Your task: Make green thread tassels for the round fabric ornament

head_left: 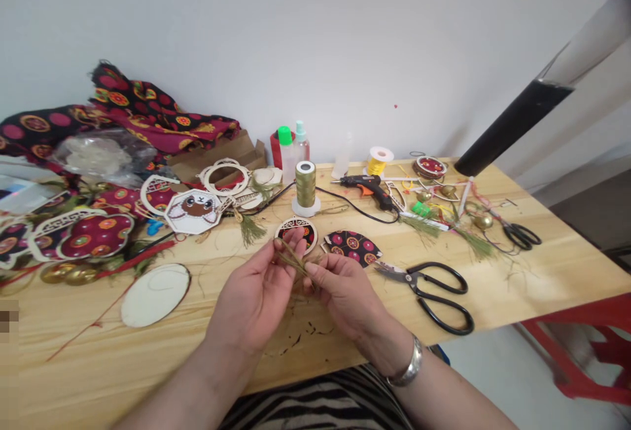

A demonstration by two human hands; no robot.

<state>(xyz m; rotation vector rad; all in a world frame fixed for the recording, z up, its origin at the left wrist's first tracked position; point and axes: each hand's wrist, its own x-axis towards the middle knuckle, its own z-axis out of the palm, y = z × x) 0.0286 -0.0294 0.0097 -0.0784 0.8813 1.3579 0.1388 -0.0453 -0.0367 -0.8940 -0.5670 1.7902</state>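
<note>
Near the middle of the head view, a thin bundle of olive-green thread (pixel 292 258) stretches between both hands. My left hand (pixel 259 292) is turned palm up, its fingers curled round one end of the bundle. The thumb and fingers of my right hand (pixel 345 288) pinch the other end. Just behind the hands lie a round wooden-framed ornament (pixel 296 221), partly covered by my fingers, and a leaf-shaped piece of patterned fabric (pixel 353 247). A spool of olive thread (pixel 305 187) stands upright behind them.
Large black-handled scissors (pixel 419 282) lie right of my right hand. A glue gun (pixel 367 188) and yellow thread spool (pixel 377 162) are behind. Patterned cloth (pixel 148 104), an octagonal animal ornament (pixel 194 212) and a white oval disc (pixel 156 294) are left. A red stool (pixel 586 344) stands right.
</note>
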